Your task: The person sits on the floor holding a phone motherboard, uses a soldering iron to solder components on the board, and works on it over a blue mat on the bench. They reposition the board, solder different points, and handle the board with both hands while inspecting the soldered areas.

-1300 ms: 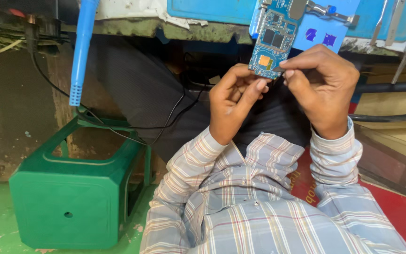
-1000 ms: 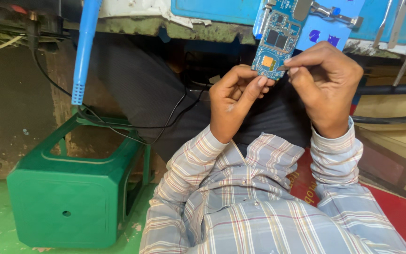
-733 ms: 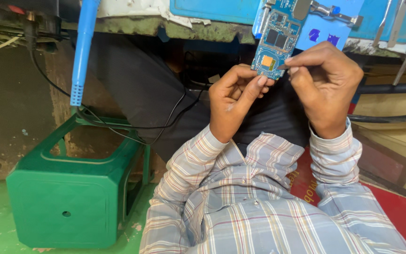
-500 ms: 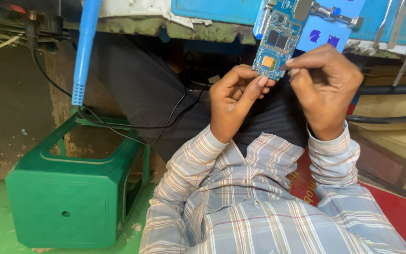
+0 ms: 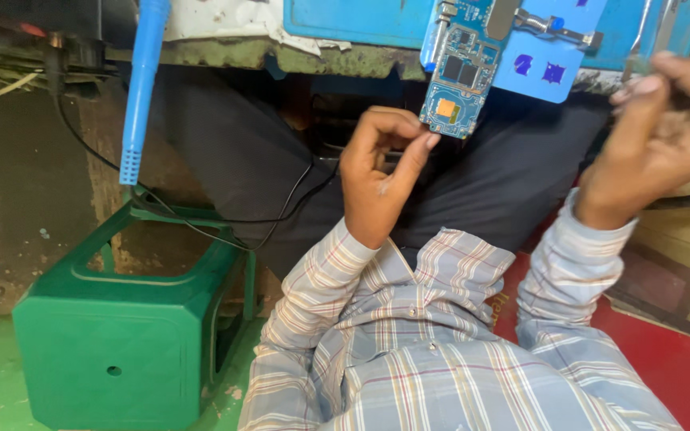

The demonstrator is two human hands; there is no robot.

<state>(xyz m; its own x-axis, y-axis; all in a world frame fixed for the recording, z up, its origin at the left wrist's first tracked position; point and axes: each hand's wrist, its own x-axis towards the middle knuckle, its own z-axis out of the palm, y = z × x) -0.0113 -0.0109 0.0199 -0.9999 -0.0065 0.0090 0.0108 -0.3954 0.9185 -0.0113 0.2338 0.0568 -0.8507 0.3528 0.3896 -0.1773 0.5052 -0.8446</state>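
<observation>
The blue circuit board [image 5: 458,76] is clamped in a blue holder [image 5: 538,60] at the bench edge, hanging over the person's lap. The left hand [image 5: 381,172] steadies the board's lower corner, thumb and fingertips touching it beside the orange square. The right hand [image 5: 664,132] is off to the right of the board, fingers loosely curled; whether it holds anything I cannot tell. This looks like a pause in fine board work; next calls for steady, precise fingers back at the board.

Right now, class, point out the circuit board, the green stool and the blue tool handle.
circuit board [image 5: 454,76], head view, dark chips.
green stool [image 5: 113,351], head view, front side panel.
blue tool handle [image 5: 139,88], head view, mid-shaft.
</observation>
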